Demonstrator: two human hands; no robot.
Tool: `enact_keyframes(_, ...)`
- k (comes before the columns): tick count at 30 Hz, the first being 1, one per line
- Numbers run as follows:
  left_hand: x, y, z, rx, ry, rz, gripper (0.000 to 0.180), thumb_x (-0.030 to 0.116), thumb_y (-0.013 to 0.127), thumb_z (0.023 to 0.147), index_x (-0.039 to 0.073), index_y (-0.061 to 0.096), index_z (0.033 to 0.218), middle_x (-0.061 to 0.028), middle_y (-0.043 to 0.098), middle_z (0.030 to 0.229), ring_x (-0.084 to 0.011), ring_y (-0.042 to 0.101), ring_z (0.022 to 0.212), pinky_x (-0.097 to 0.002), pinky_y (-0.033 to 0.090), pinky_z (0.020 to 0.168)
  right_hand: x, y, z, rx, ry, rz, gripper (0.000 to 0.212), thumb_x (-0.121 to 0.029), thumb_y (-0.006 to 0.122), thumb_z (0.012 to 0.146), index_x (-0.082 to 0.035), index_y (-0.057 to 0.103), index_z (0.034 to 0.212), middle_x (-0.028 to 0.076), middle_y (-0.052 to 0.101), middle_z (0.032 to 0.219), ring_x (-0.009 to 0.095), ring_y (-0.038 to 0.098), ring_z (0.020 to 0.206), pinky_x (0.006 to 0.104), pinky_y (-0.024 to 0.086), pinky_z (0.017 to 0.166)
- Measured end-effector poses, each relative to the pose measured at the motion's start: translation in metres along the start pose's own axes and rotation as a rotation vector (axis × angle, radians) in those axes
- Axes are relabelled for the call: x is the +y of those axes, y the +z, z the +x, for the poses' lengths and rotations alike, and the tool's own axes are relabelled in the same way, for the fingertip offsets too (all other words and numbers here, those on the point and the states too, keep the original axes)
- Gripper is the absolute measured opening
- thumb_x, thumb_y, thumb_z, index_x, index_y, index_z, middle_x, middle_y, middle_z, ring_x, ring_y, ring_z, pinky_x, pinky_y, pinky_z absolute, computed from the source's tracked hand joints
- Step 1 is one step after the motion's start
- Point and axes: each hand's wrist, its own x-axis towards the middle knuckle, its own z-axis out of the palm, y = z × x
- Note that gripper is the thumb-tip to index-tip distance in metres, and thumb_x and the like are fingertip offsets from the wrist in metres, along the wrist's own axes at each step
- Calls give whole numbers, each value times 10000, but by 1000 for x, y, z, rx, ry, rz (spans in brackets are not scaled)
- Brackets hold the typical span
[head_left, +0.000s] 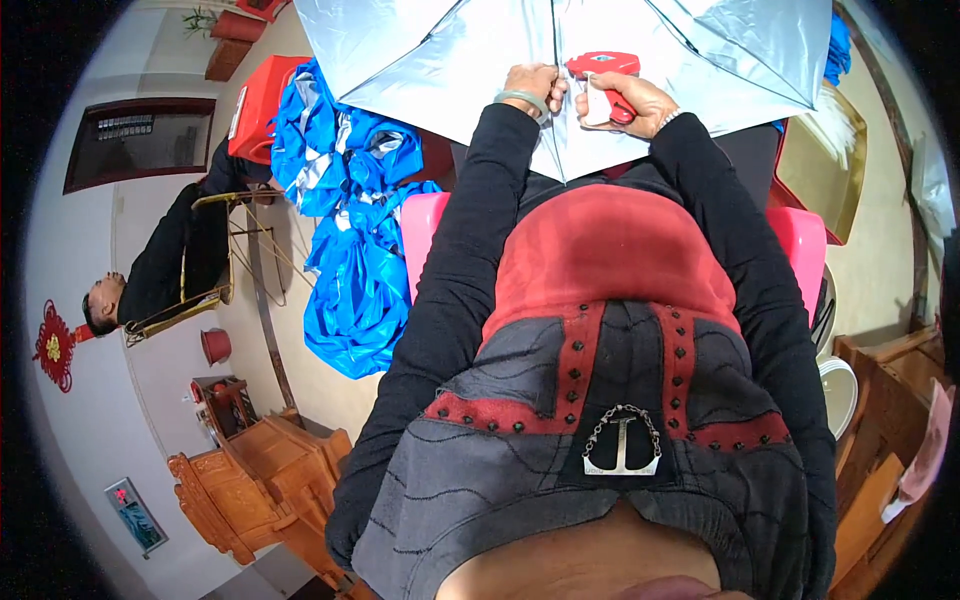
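Note:
A silver umbrella canopy (480, 60) with dark thin ribs spreads in front of me over my lap. My left hand (533, 88), a pale bangle at its wrist, is closed at the canopy's middle; its fingers appear to pinch the silver fabric by a rib. Just beside it, my right hand (640, 98) is wrapped round a red hand tool (605, 65). The tool's upper body lies above my fingers, and its lower red and white part shows in the palm. Its exact kind is not clear. The tool's tip points toward my left hand.
Crumpled blue and silver fabric (350, 240) is heaped at my left beside a red plastic container (265, 105). At the right stands a gold-lined box (835, 170) with white strips. Pink seat edges (800, 245) flank me. Another person (165, 255) is at far left near a metal frame.

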Motion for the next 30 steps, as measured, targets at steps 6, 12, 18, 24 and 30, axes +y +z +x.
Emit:
enact_keyframes(6,1,-1,-1,-25,44,-1,215,83,433,801,-34,541,657,-75,510,514,-139,458,376,-263,364,355,-2,5,-3,4,18,36,233,-121,497,844,7,441,1031,141,579,806,226,603,710,406,527,674)
enact_keyframes(12,2,-1,-4,19,-40,-117,208,74,437,799,-37,539,656,-76,510,521,-139,448,373,-268,352,337,-1,9,-7,36,1,9,216,-120,482,853,8,438,1022,140,574,809,221,600,708,413,524,672)
enact_keyframes(18,4,0,-4,33,-73,-187,199,61,440,803,-40,537,661,-78,511,529,-136,441,375,-266,348,334,-1,3,-3,-31,21,21,233,-130,502,847,7,442,1026,142,583,810,228,608,712,406,531,676)
enact_keyframes(24,3,-3,-2,31,-111,-261,176,51,452,811,-45,538,690,-81,520,552,-131,441,388,-261,350,335,0,4,-3,-5,16,-5,244,-138,504,849,4,437,1036,141,586,817,232,610,723,400,534,678)
enact_keyframes(30,2,-1,-3,-25,-35,-181,168,52,456,818,-49,547,718,-95,540,573,-135,469,403,-256,376,344,0,0,0,-30,18,-39,230,-135,501,850,0,440,1026,137,585,811,223,610,719,396,535,681)
